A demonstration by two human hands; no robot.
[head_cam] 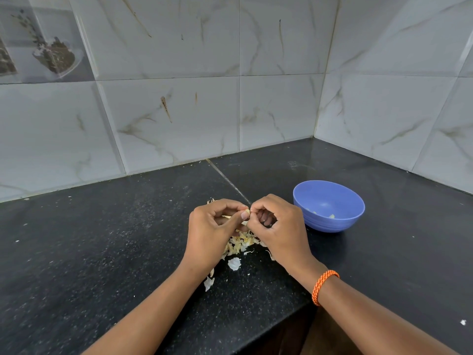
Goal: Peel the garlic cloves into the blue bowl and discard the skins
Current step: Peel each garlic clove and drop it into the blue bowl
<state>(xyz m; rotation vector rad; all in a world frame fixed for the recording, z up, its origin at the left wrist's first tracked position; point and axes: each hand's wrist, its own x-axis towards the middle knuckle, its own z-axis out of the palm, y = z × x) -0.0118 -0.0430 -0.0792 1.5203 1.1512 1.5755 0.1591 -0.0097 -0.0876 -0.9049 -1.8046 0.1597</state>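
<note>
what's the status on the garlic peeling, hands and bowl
Left hand and right hand pinch one garlic clove. Skins piled beneath. Blue bowl holds few cloves. Path clear.

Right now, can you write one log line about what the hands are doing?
hands: left and right pinch garlic clove | skins: heaped below | blue bowl: right, few cloves

The small pale garlic clove [247, 212] sits pinched between my thumbs and forefingers. The round blue plastic bowl [329, 205] stands upright at three o'clock from it, a few peeled pieces inside. The heap of papery cream garlic skins [240, 244] lies at six o'clock.
</note>
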